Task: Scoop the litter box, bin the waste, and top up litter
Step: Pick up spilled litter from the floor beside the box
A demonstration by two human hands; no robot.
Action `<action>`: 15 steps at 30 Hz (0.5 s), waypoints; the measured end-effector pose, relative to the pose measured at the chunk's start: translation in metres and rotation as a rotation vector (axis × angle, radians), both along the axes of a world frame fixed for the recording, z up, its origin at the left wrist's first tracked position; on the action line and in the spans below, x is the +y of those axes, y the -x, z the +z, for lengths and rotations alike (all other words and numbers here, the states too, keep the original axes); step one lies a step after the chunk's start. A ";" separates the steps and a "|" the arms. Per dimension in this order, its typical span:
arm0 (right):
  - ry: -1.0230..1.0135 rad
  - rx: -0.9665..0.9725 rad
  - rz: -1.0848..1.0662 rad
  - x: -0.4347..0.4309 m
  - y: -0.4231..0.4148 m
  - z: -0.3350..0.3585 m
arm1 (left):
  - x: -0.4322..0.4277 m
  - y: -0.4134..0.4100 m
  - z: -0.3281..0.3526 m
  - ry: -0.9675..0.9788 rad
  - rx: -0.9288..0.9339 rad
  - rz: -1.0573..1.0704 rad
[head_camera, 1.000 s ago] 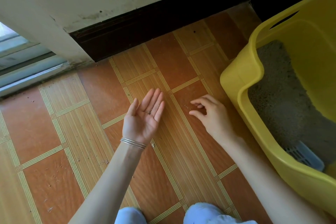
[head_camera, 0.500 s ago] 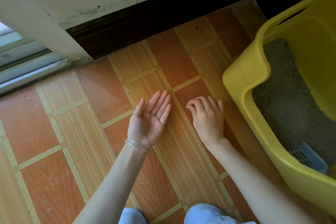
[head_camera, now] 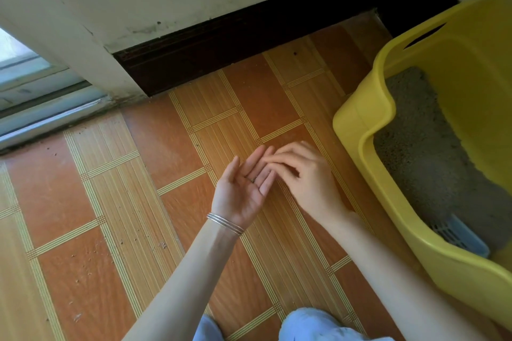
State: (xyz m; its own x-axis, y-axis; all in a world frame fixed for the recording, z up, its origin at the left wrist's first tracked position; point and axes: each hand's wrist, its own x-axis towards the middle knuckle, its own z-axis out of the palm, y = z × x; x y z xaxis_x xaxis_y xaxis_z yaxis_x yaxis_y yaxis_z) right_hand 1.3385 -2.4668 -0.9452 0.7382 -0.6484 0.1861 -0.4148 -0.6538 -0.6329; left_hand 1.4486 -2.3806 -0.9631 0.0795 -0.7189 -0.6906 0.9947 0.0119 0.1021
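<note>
On the floor (head_camera: 83,202) beside the box (head_camera: 360,130): we gather stray grains; scooping not yet begun.
From left, loose grains (head_camera: 162,245) dot the tiles; our left hand (head_camera: 243,188) lies palm up, fingers straight, with a few dark specks on it; our right hand (head_camera: 307,174) curls its fingertips onto the left fingers, and we cannot tell whether they pinch a grain. The scoop (head_camera: 457,235) lies idle on the litter (head_camera: 432,147) in the box, so we judge that scooping, binning and topping up all remain.
</note>
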 end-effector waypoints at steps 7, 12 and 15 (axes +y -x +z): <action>-0.182 0.156 -0.233 -0.020 0.040 -0.021 | 0.012 -0.030 -0.008 0.014 -0.022 0.128; -0.185 0.194 -0.215 -0.017 0.034 -0.035 | 0.015 -0.033 -0.010 0.013 -0.024 0.144; -0.144 0.166 -0.226 -0.016 0.027 -0.039 | 0.014 -0.029 -0.011 0.008 -0.011 0.139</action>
State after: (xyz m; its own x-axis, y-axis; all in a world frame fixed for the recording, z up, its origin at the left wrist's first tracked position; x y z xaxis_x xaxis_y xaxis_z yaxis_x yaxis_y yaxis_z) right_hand 1.3117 -2.4828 -0.9841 0.5852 -0.8103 -0.0310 -0.6447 -0.4417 -0.6239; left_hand 1.4779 -2.3670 -0.9738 0.1859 -0.7059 -0.6835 0.9823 0.1503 0.1119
